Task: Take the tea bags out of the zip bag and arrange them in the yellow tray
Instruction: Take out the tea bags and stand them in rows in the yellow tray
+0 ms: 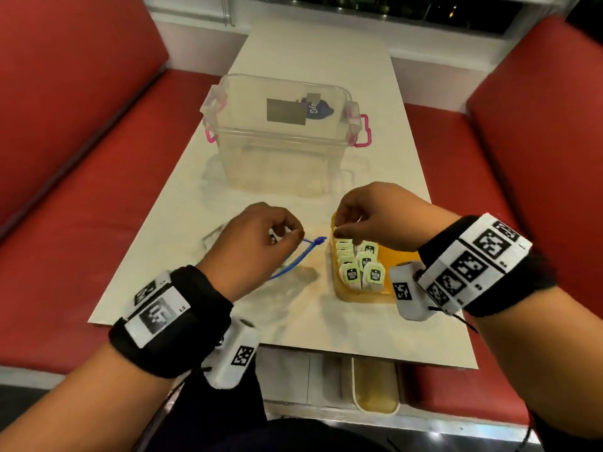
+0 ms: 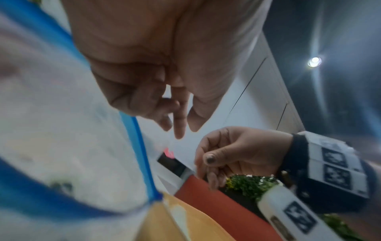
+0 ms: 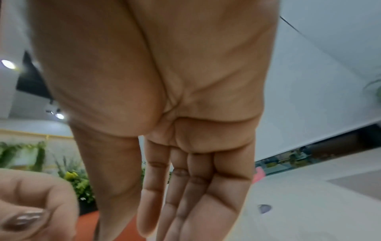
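My left hand (image 1: 257, 236) sits over the zip bag (image 1: 293, 259), fingers curled; something small and white with a dark print shows between thumb and fingertips, too small to name. Left wrist view: fingers point down beside the bag's blue zip strip, thumb close to them. Cannot tell whether the hand grips the bag itself.

Zip bag: clear, blue zip edge, lying flat on the tabletop (image 1: 293, 321) just left of the yellow tray (image 1: 368, 296), near the front edge. Contents blurred.

My right hand (image 1: 375, 216) is over the far end of the yellow tray, thumb and fingers pinched together just above the back of the rows of tea bags (image 1: 360, 267). What it pinches is hidden in the head view; right wrist view shows the fingers long and close together, so I cannot tell if it holds 1.

Tea bags: standing in 2 rows in the tray's left part, pale green tags facing me. At least 7 visible. The tray's right part is hidden by my wrist.

Clear storage box (image 1: 280, 132) with pink latches, farther back at the tabletop's middle, holding a dark card and a blue packet. Red bench seats (image 1: 81, 190) on both sides.
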